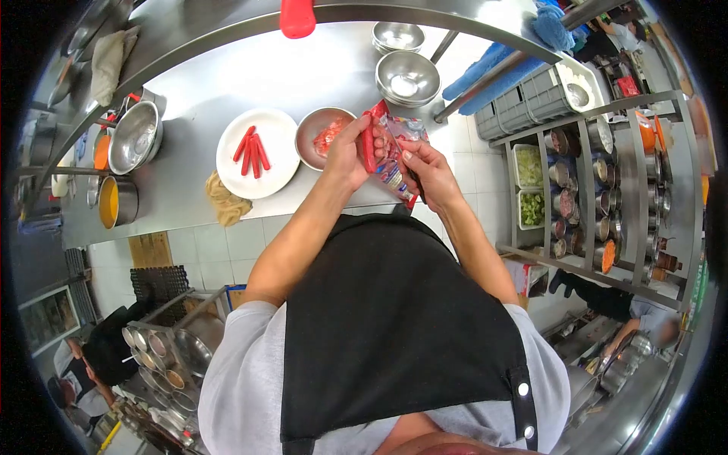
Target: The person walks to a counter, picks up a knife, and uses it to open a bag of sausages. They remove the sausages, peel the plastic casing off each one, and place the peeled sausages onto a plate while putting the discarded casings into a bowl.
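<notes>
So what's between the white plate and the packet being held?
Head view: a small steel bowl of pink-red pieces sits between the white plate and the packet. The left hand, gripping the packet, overlaps part of the bowl.

A commercial kitchen: steel counter [227,83], stacked metal bowls [407,78], ingredient rack [585,197].

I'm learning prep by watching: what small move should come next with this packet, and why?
Probably tilt the red packet over the small metal bowl and squeeze its contents out. The left hand and right hand both pinch it right beside that bowl, which already holds reddish pieces; whether the packet is open is unclear.
</notes>
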`<state>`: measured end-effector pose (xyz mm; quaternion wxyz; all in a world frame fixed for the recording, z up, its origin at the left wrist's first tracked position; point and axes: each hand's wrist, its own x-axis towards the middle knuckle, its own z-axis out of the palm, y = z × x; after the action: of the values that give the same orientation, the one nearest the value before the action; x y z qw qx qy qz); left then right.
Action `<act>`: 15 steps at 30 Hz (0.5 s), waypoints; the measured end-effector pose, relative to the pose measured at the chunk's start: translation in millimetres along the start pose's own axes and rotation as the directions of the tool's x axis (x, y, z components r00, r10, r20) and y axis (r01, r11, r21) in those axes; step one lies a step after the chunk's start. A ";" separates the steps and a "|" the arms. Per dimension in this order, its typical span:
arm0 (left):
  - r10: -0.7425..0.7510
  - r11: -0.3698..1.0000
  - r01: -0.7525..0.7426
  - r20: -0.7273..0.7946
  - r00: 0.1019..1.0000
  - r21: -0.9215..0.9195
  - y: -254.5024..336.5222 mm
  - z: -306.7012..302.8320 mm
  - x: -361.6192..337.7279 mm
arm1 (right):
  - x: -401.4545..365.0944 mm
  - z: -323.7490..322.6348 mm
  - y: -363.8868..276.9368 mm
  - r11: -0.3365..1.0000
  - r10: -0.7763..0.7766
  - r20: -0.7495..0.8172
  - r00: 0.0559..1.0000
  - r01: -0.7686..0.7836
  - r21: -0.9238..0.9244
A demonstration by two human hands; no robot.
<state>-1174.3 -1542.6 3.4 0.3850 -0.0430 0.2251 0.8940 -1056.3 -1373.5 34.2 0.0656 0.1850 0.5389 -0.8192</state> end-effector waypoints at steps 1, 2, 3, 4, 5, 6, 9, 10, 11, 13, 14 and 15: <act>-0.010 1.000 0.011 0.012 1.000 -0.017 1.5 -2.7 -0.1 | 2.7 0.3 5.1 1.000 -0.018 0.013 1.000 0.019 -0.017; 0.000 0.999 0.000 -0.015 1.000 -0.032 1.2 -5.1 -0.2 | 3.2 -0.6 6.8 1.000 -0.013 0.006 1.000 0.013 -0.020; 0.012 0.999 -0.014 -0.043 0.999 -0.049 1.4 -2.7 -1.5 | 2.1 1.8 5.7 1.000 -0.006 0.001 1.000 0.006 -0.023; 0.026 0.997 -0.031 -0.075 0.997 -0.065 2.0 -1.7 -3.7 | 1.2 4.8 5.8 1.000 0.003 0.000 1.000 -0.003 -0.026; 0.037 0.994 -0.045 -0.083 0.996 -0.097 1.7 -6.7 -3.5 | 1.1 5.7 7.6 1.000 0.017 -0.014 1.000 -0.017 -0.021; 0.051 0.990 -0.063 -0.093 0.994 -0.127 2.1 -17.2 -0.9 | 2.0 4.9 10.2 0.999 0.033 -0.024 0.999 -0.033 -0.015; 0.079 0.964 -0.117 -0.165 0.983 -0.238 20.8 -43.0 -2.9 | 3.1 4.1 14.2 0.999 0.047 -0.007 0.999 -0.047 -0.016; 0.079 0.951 -0.131 -0.191 0.978 -0.280 25.9 -52.7 -1.6 | 3.2 5.8 13.3 0.997 0.058 -0.031 0.998 -0.059 -0.038; 0.145 0.970 -0.173 -0.163 0.976 -0.172 35.3 -72.1 -1.9 | 5.2 5.3 14.2 0.997 0.063 -0.034 0.997 -0.065 -0.046; 0.219 0.951 -0.272 -0.302 0.928 -0.149 60.7 -104.8 -1.3 | 6.6 2.4 16.1 0.996 0.068 -0.055 0.996 -0.071 -0.061; 0.247 0.940 -0.313 -0.365 0.898 -0.134 72.1 -116.3 -5.2 | 7.3 1.7 17.1 0.996 0.063 -0.039 0.997 -0.065 -0.063; 0.292 0.938 -0.344 -0.423 0.858 -0.049 85.8 -121.1 -13.9 | 9.2 0.6 17.2 0.996 0.057 -0.026 0.998 -0.059 -0.065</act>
<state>-1237.0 -1656.3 -69.8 0.1728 -0.2151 0.2494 0.9283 -1059.6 -1380.3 16.2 0.0887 0.2083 0.5608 -0.7964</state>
